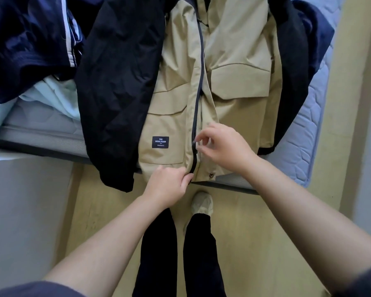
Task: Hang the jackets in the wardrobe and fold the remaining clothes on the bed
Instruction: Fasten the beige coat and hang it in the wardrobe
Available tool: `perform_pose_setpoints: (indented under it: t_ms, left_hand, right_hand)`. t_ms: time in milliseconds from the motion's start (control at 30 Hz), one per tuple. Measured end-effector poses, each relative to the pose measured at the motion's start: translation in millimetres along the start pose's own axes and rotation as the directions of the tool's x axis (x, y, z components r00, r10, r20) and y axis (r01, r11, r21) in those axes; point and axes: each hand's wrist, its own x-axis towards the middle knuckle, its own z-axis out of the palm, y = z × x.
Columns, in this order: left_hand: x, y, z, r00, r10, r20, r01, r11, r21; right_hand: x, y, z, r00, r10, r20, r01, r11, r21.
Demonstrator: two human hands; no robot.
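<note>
tan jacket (234, 86) flat on bed (298, 146), left hand (169, 185) gripping hem by zipper base, right hand (221, 144) pinching zipper pull (194, 144), navy clothes (26, 43) nearby

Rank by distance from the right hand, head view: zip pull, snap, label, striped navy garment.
1. Zip pull: pinched by the right hand.
2. Snap: just below, at the jacket hem.
3. Label: farther left.
4. Striped navy garment: far upper left, on the bed.
</note>
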Motion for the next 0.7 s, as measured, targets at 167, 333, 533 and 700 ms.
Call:
perform_pose_setpoints:
  t_ms: [167,333,533,700]
  left_hand:
    - [-1,0,0,1.000,-0.020,-0.019,0.020,0.999,-0.027]
    - [-3,-2,6,0.999,-0.037,-0.020,0.037,0.999,-0.010]
    - [2,-12,12,0.999,-0.026,-0.019,0.027,0.997,0.074]
    - [20,-24,3,0.990,-0.104,0.090,0.086,0.980,0.180]
  right_hand:
    - [5,3,3,0.976,-0.076,0.202,0.095,0.992,-0.084]
    - [6,5,5,0.996,-0.058,-0.065,0.057,0.998,-0.017]
    - [22,7,4,0.953,0.142,-0.269,-0.120,0.988,0.096]
    - [32,12,0,0.938,0.222,-0.267,-0.180,0.968,0.172]
